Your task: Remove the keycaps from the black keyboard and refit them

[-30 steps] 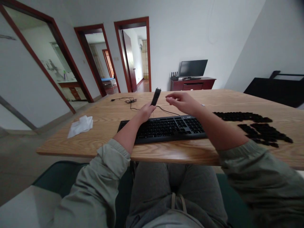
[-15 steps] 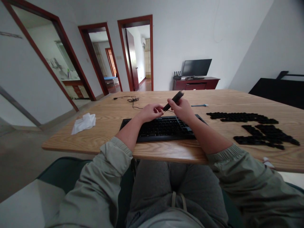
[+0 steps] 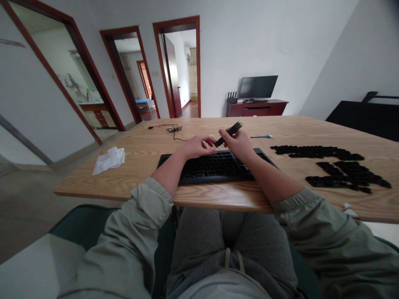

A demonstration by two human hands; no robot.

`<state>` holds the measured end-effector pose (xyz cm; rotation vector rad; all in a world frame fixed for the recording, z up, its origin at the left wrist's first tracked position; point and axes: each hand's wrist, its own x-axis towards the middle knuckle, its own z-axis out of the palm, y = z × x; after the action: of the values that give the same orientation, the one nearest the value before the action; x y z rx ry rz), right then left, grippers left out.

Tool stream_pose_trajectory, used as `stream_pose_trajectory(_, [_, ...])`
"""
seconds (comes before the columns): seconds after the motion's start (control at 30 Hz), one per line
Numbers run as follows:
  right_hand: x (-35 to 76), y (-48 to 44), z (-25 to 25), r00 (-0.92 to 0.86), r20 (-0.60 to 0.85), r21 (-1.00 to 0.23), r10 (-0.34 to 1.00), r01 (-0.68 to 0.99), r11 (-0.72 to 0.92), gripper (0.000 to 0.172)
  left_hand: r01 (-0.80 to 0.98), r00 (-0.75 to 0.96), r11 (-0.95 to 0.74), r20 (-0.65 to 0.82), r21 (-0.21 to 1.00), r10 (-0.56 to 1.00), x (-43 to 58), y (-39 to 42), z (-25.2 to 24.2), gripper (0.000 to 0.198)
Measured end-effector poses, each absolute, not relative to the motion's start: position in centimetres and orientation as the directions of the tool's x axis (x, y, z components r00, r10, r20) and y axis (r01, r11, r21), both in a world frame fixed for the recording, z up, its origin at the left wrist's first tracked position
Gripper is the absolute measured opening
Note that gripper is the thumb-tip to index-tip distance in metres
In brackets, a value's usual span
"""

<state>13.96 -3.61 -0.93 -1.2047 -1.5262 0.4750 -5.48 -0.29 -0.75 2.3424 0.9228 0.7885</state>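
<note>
The right hand (image 3: 239, 143) pinches a slanted black bar (image 3: 233, 129) above the keyboard (image 3: 215, 169), which lies along the middle of the counter's (image 3: 140, 164) near edge, while the left hand (image 3: 201, 146) curls its fingers beside the bar's lower end, and whether they grip anything I cannot tell. Loose black keys (image 3: 318, 152) spread toward the counter's right side, a blue brush-like stick (image 3: 261, 136) lies nearer the far edge, and a crumpled white cloth (image 3: 109, 160) sits near the left edge.

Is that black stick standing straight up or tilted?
Tilted. The right hand holds the stick slanting, its upper end leaning right.
</note>
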Motion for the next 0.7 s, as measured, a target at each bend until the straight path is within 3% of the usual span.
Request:
stream_pose_trajectory(0.17, [14.1,-3.9,-0.9,-0.052,0.442,-0.804,0.896,0.421,0.421,0.052,0.456,0.606,-0.674,0.353,0.581,0.713,-5.5,-0.3,-0.8,0.025])
stream_pose_trajectory(0.3, [14.4,-4.4,-0.9,-0.179,0.468,-0.642,0.865,0.605,0.472,0.044,0.46,0.63,-0.721,0.381,0.518,0.677,-5.6,0.0,-0.9,0.03])
stream_pose_trajectory(0.43, [14.4,-4.7,-0.8,-0.167,0.495,-0.508,0.853,0.74,0.44,0.045,0.466,0.605,-0.688,0.367,0.555,0.706,-5.5,0.3,-1.1,0.025])
stream_pose_trajectory(0.7, [14.3,-4.7,-0.8,-0.119,0.481,-0.478,0.868,0.795,0.374,0.048,0.534,0.582,-0.674,0.356,0.51,0.731,-5.7,0.4,-1.0,0.023])
